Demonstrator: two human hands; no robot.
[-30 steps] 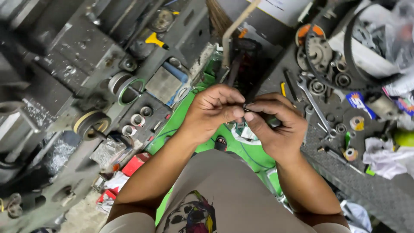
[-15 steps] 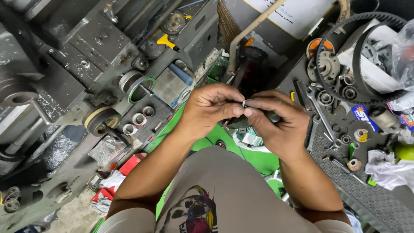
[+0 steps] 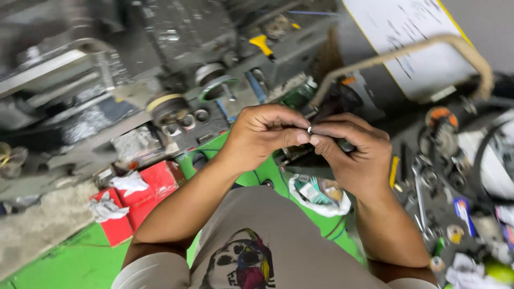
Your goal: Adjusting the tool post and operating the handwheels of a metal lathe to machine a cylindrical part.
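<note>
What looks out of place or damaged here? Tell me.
Nothing looks broken. The left hand and right hand pinch a small metal ring between fingertips. Oddities are clutter only: crumpled white rags lie on red boxes on the green floor, and wrenches lie scattered at right.

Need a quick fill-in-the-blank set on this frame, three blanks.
1. The left hand and right hand pinch a small metal ____ between their fingertips.
2. The box by the left forearm is ____ in colour.
3. The floor at lower left is painted ____.

Missing words: ring; red; green
</note>
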